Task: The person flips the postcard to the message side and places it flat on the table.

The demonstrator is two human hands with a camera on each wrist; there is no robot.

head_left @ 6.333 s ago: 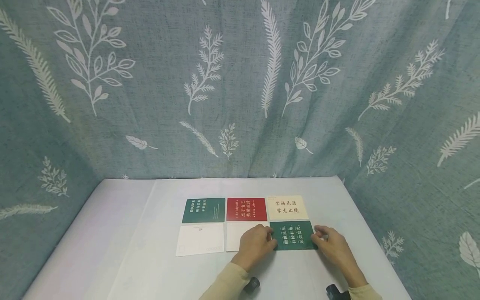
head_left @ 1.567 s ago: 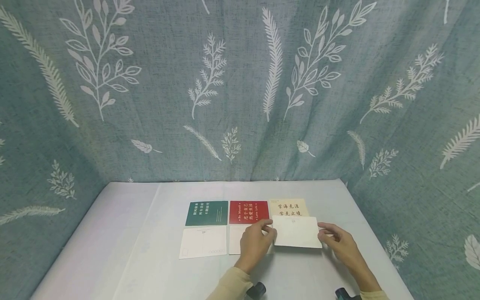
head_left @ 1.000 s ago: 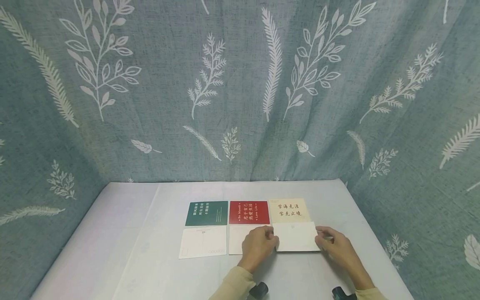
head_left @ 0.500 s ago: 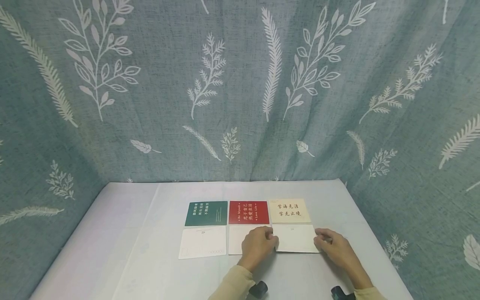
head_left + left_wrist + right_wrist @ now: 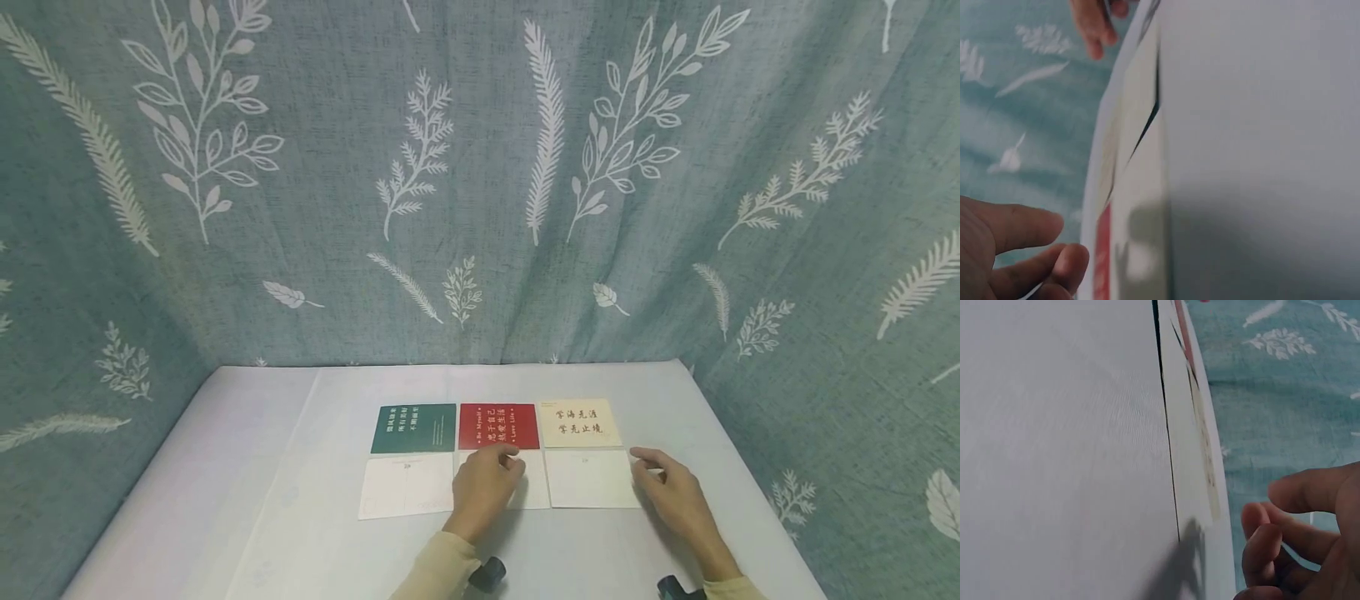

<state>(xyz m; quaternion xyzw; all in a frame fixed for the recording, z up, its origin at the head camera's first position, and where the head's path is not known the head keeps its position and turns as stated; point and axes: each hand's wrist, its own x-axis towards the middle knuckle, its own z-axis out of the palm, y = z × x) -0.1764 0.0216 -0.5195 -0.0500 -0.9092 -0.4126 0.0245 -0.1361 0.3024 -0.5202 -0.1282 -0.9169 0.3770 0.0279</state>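
Note:
Six postcards would be several in two rows; the front right postcard lies flat with its off-white back up. My right hand hovers by its right edge, thumb and fingertips apart and holding nothing in the right wrist view. Over the front middle postcard, white side up, is my left hand, which covers its left part. Its fingers are loosely bent with nothing between them. Behind lie a red postcard and a cream postcard, both with their lettering up.
On the left, a green lettered postcard lies behind a white-backed postcard. All rest on a white-covered table. A blue-green curtain with white leaf prints stands around the back and sides.
The front right postcard, green side up at first, was lifted and turned between both hands and laid down off-white side up. My left hand has since let go and moved left; the right loosened.

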